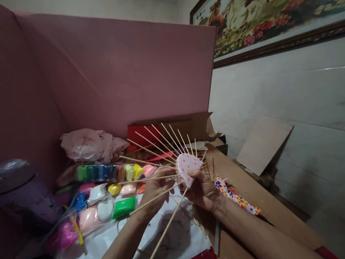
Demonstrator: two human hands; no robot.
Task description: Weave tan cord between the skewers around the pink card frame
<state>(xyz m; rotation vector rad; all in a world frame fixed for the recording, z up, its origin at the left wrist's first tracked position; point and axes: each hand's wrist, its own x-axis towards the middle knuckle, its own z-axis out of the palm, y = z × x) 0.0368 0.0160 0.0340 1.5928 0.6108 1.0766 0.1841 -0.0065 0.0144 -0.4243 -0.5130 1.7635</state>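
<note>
A framed picture (271, 6), tiled wall (320, 98) and bright bagged packets (124, 207) suggest a home craft corner.

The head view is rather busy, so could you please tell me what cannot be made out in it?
In the head view:
Sticks: their inner ends, hidden by the dotted piece.
Left hand: whether it grips anything; sticks cross in front.
Framed picture: cut off by the top edge; small characters unreadable.
Purple container: its print, too dim and blurred.
</note>
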